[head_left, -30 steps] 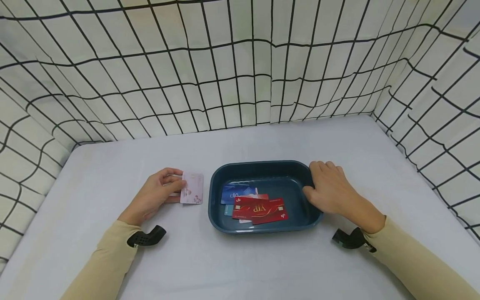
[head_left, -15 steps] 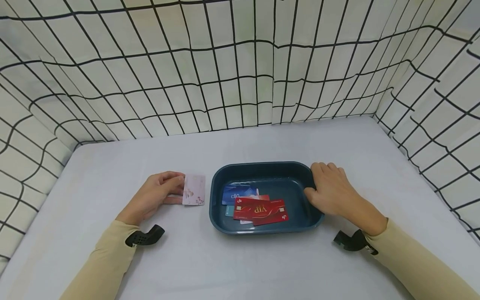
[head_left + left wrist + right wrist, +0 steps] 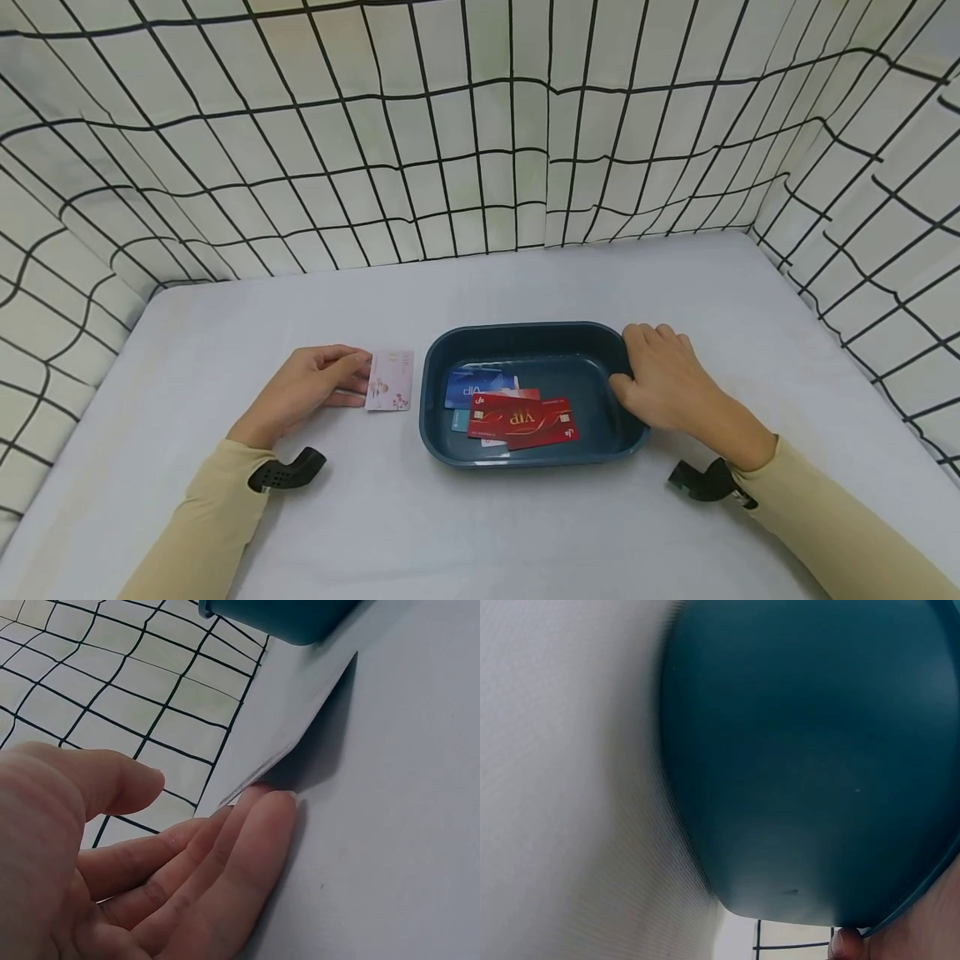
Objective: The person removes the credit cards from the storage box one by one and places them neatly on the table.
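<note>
A pale pink card with a floral print lies just left of the dark teal plastic tray. My left hand is at the card's left edge. In the left wrist view, the fingertips sit under the raised edge of the card, and the thumb stands apart from it. On the far side, my right hand grips the tray's right rim, thumb inside; most of its fingers are hidden in the right wrist view, where the tray's outer wall fills the picture.
Inside the tray, red VIP cards overlap a blue card and other partly covered cards. A white cloth covers the table. Black-lined white netting or sheeting walls the back and sides.
My left thumb, earlier over the card's face, has come off it, and the hand has drawn slightly left. The right hand keeps its grip on the tray.
</note>
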Motion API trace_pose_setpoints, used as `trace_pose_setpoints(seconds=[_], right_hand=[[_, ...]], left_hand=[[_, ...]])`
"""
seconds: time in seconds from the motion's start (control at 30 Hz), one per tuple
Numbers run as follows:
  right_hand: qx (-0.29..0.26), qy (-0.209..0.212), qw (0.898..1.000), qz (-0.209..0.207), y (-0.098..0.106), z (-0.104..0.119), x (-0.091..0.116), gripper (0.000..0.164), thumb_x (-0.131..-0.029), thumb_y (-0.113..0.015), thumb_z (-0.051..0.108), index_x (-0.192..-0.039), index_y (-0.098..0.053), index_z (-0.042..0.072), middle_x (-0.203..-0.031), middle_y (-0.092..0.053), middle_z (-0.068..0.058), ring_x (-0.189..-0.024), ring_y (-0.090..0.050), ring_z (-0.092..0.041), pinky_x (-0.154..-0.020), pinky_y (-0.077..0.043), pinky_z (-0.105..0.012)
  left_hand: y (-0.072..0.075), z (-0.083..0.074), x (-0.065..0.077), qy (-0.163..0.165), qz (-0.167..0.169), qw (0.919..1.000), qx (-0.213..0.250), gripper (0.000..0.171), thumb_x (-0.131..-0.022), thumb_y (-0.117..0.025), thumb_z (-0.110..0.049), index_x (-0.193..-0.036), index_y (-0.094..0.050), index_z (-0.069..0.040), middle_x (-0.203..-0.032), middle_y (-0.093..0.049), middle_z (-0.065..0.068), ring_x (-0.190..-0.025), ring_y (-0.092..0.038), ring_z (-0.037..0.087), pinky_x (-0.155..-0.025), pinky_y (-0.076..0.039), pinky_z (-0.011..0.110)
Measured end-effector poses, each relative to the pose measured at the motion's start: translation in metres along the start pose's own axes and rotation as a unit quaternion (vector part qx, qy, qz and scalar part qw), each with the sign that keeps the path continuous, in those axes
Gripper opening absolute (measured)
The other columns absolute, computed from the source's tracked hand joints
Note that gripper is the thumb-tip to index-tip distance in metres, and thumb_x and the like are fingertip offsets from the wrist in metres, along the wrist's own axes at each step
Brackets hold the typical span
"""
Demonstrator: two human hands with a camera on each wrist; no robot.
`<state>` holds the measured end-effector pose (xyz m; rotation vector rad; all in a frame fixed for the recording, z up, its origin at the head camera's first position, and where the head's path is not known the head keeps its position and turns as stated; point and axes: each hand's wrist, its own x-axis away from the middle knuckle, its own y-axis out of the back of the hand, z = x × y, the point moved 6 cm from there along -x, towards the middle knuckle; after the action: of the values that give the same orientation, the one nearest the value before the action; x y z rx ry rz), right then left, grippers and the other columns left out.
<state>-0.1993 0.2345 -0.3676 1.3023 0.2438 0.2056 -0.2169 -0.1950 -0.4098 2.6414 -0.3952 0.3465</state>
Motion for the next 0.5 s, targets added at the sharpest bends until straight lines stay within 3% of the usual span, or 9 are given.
trace_pose_setpoints(seconds=[0.2, 0.5], right_hand=[[0.002, 0.000, 1.000, -0.002, 0.0015, -0.0006, 0.0007, 0.017, -0.085, -0.055, 0.021, -0.090, -0.051, 0.005, -0.079, -0.050, -0.008, -0.078, -0.041, -0.026, -0.068, -0.027, -0.035], [0.012, 0.004, 1.000, -0.005, 0.0028, 0.0003, 0.0014, 0.021, -0.086, -0.055, 0.022, -0.095, -0.054, 0.003, -0.084, -0.053, -0.010, -0.083, -0.041, -0.028, -0.070, -0.028, -0.036]], left_hand=[[0.0031, 0.0000, 0.0012, 0.012, -0.007, 0.9997, -0.018, 0.055, -0.105, -0.059, -0.041, -0.137, -0.058, 0.003, -0.128, -0.066, 0.023, -0.095, -0.073, 0.010, -0.082, -0.063, 0.025], [0.0052, -0.0015, 0.0039, 0.002, -0.008, 0.9997, -0.022, 0.055, -0.104, -0.061, -0.042, -0.136, -0.058, 0.003, -0.124, -0.068, 0.023, -0.095, -0.074, 0.011, -0.082, -0.064, 0.027]])
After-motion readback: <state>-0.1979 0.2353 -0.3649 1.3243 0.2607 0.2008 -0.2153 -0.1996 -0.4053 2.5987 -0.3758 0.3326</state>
